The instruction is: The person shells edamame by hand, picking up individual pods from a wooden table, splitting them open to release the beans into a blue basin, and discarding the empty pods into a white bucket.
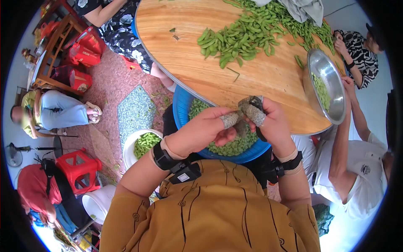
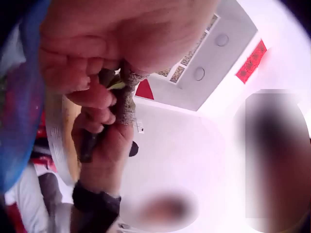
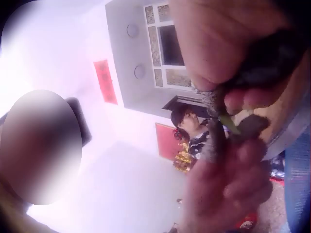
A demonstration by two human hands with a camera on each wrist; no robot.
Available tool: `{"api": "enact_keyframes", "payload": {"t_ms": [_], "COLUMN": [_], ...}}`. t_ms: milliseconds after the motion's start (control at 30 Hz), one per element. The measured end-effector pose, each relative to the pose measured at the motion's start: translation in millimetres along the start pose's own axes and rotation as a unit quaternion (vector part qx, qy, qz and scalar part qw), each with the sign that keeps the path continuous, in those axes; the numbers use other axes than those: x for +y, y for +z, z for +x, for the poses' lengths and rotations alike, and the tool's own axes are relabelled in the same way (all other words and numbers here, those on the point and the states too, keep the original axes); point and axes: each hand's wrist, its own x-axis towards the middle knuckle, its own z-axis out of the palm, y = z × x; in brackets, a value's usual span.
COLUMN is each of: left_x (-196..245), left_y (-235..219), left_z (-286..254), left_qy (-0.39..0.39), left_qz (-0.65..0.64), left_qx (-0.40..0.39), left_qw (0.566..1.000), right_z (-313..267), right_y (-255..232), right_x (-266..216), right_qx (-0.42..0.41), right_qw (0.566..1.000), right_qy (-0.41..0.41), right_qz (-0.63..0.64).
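My left hand [image 1: 205,131] and right hand [image 1: 275,119] meet fingertip to fingertip, just off the table's edge. Between them, both pinch a small green soybean pod [image 3: 228,123], mostly hidden by fingers and only a sliver showing in the wrist views. Grey, dirt-stained tape [image 1: 254,114] wraps both thumbs, and dark wrapping covers part of my right fingers. Directly below the hands sits a blue basket [image 1: 179,110] holding many shelled green beans [image 1: 237,147]. A heap of unshelled pods [image 1: 241,38] lies on the wooden table [image 1: 180,54] ahead.
A metal bowl [image 1: 339,101] with green beans stands at the table's right edge, beside another person's hands. To the left on the floor are a white bucket [image 1: 128,149] of pods and a red stool [image 1: 77,168]. Other people sit around both sides.
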Motion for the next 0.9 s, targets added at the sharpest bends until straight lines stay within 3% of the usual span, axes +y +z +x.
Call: {"api": "enact_keyframes", "payload": {"t_ms": [67,100,167,200,233,267,300,367,400,467,500,533,567,600,733,800,833,900], "left_x": [-3.2,-3.0,-1.3,-5.7,-13.3,-18.1,-17.3,-13.1,-13.0,-13.5,-13.3,-12.2,-11.0,-9.8,-18.4,-14.5,-13.4,-11.6], "left_y": [2.2,3.7,7.0,6.1,3.9,3.1,5.7,13.4,14.4,14.6,14.1,13.2,13.3,15.7,11.6,15.3,16.2,17.8], "left_z": [-0.8,-1.7,-4.0,-3.6,-2.7,-2.8,-4.6,-8.2,-8.4,-9.4,-11.0,-13.1,-14.6,-16.2,-13.9,-14.3,-14.4,-14.9], "left_qy": [0.044,0.041,0.053,0.053,0.154,0.246,0.245,0.295,0.294,0.196,0.194,0.097,-0.007,-0.005,0.005,0.050,0.051,0.089], "left_qz": [-0.139,-0.137,0.077,0.077,0.264,0.438,0.438,0.613,0.614,0.454,0.454,0.204,-0.063,-0.156,-0.223,-0.078,-0.078,0.060], "left_qx": [-0.008,-0.008,0.130,0.132,0.169,0.197,0.197,0.219,0.217,0.149,0.149,0.104,0.051,0.032,0.047,0.131,0.131,0.173], "left_qw": [0.989,0.990,0.987,0.987,0.937,0.842,0.842,0.699,0.700,0.856,0.857,0.968,0.997,0.987,0.974,0.987,0.987,0.979], "right_z": [-6.0,-8.4,-16.0,-18.2,-18.9,-19.5,-20.1,-15.0,-13.0,-14.0,-14.8,-15.8,-17.0,-18.1,-21.4,-25.4,-27.9,-32.5], "right_y": [2.7,5.0,8.4,9.8,11.0,12.0,12.3,4.2,0.9,1.6,2.3,1.9,0.9,0.7,7.7,10.0,11.7,14.9], "right_x": [-1.4,-4.5,-15.6,-18.5,-18.1,-17.6,-16.8,-7.5,-4.3,-6.6,-7.9,-8.9,-9.6,-9.6,-7.2,-14.6,-13.5,-10.9], "right_qx": [0.024,0.044,0.037,0.027,0.025,0.024,0.024,0.015,0.006,-0.003,-0.013,-0.013,-0.033,-0.054,-0.029,-0.023,-0.023,-0.024], "right_qw": [1.000,0.998,0.998,0.996,0.996,0.995,0.993,0.990,0.987,0.991,0.994,0.994,0.995,0.995,0.997,0.990,0.990,0.994], "right_qy": [0.018,0.034,0.055,0.077,0.078,0.085,0.091,0.099,0.105,0.104,0.103,0.104,0.090,0.077,0.038,0.036,0.036,0.059], "right_qz": [0.010,0.015,-0.004,-0.026,-0.025,-0.048,-0.072,-0.095,-0.120,-0.078,-0.038,-0.036,-0.031,-0.025,-0.065,-0.135,-0.135,-0.091]}}
